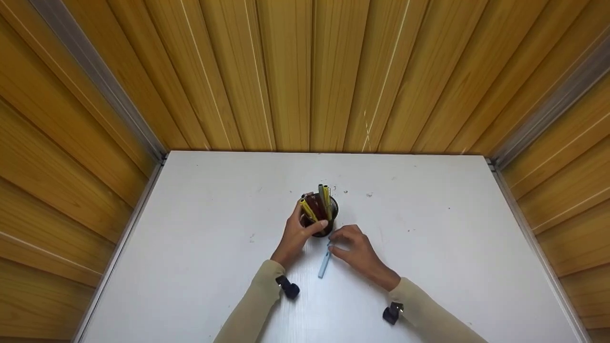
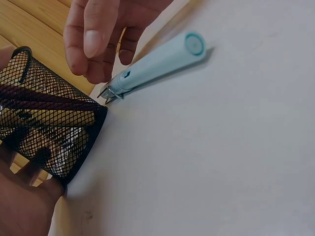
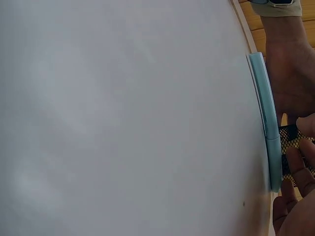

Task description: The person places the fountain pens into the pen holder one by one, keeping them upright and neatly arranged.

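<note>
Right hand (image 1: 355, 247) fingers curled at clip end of light-blue plastic pen (image 1: 324, 265), contact unclear; left hand (image 1: 298, 233) grips black mesh pen cup (image 2: 51, 132) mid-table; pen light, stiff, likely slick, pinch mid-barrel

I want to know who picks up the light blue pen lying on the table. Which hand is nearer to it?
Right. The right hand has its fingers at the pen tip; the left hand grips the mesh cup beside it.
</note>
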`<state>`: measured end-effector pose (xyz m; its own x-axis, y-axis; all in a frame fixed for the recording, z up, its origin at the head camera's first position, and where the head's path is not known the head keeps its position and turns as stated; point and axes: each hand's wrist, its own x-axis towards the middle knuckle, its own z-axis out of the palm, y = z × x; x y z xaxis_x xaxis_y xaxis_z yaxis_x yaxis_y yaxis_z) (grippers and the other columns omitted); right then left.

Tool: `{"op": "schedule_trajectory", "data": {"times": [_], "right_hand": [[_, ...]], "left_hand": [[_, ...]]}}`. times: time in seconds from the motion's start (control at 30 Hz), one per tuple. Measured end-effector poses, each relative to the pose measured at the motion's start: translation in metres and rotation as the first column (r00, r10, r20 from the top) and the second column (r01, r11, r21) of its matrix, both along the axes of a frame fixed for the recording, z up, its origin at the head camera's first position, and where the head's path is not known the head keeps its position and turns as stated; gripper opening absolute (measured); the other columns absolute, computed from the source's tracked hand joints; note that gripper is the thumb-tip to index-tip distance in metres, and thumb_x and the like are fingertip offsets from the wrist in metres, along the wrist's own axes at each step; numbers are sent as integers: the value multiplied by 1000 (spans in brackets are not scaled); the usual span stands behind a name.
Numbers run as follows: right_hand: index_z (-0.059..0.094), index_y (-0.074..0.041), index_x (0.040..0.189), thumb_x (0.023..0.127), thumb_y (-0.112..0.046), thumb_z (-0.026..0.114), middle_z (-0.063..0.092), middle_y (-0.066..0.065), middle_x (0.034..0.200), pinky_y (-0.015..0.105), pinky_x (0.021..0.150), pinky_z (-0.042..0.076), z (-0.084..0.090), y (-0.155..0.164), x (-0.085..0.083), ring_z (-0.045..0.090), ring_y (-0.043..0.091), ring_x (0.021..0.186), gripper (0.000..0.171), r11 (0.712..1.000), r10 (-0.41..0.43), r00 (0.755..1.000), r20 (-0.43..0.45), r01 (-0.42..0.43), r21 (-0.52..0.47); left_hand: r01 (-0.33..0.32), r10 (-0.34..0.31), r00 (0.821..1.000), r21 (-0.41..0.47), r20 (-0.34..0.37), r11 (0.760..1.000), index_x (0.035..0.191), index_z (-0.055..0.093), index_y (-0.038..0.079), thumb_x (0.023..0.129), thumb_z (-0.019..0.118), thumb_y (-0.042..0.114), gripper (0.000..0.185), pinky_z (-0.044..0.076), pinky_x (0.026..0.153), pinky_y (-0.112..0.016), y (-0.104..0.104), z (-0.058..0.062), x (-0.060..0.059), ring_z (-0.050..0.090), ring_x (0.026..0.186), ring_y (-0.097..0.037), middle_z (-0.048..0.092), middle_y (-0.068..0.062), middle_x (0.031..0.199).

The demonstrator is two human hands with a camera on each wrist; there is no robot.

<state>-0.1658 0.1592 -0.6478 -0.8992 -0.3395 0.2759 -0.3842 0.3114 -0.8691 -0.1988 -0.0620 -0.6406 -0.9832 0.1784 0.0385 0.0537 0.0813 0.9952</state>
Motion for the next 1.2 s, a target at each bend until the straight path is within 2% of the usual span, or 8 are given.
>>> {"op": "schedule_trajectory", "data": {"times": [0.4, 0.53, 0.7, 0.77, 0.97, 1.2], "right_hand": [[83, -6, 107, 88, -1, 90, 78, 2, 110, 31, 101, 46, -1, -3, 2, 61, 27, 112, 21, 999, 28, 999, -46, -27, 30], [82, -4, 104, 85, 4, 90, 78, 8, 106, 31, 99, 45, 0, -6, 5, 61, 33, 109, 23, 999, 22, 997, -77, -19, 35], [80, 6, 103, 83, 13, 86, 76, 19, 103, 29, 98, 44, 10, -8, 11, 60, 43, 106, 22, 999, 17, 999, -48, -15, 35], [81, 3, 103, 84, 10, 87, 75, 17, 103, 29, 98, 45, 9, -5, 11, 60, 41, 106, 21, 999, 22, 999, -38, -20, 36], [83, -7, 106, 90, -4, 89, 75, 2, 109, 30, 101, 48, -2, 12, 9, 61, 24, 111, 17, 998, 47, 999, -10, -47, 35], [83, -9, 106, 89, -3, 90, 78, -1, 107, 28, 101, 46, -2, 18, 9, 60, 22, 111, 20, 999, 39, 999, -28, -38, 36]], "left_hand": [[0, 0, 1000, 6, 1, 1000, 170, 38, 24, 95, 83, 43, 89, 37, 128, -50, 0, 2, 0, 50, 152, -28, 56, -7, 160], [-1, 1, 1000, 18, -8, 1000, 169, 39, 19, 95, 82, 39, 88, 39, 127, -51, 0, 2, -1, 51, 151, -30, 56, -10, 159], [-5, 5, 1000, 23, -2, 1000, 170, 39, 19, 95, 82, 38, 89, 39, 126, -50, 2, 3, 1, 52, 150, -29, 57, -11, 159], [-7, 7, 1000, 17, -1, 1000, 169, 39, 19, 95, 82, 39, 89, 39, 126, -50, 2, 3, 1, 53, 149, -29, 57, -10, 158], [-9, 9, 1000, -2, 4, 1000, 169, 40, 20, 94, 82, 40, 89, 39, 127, -51, 3, 1, 0, 53, 148, -29, 58, -10, 158], [-11, 11, 1000, 0, 3, 1000, 169, 39, 20, 95, 82, 40, 88, 38, 127, -51, 2, 1, 0, 52, 150, -29, 57, -10, 159]]}}
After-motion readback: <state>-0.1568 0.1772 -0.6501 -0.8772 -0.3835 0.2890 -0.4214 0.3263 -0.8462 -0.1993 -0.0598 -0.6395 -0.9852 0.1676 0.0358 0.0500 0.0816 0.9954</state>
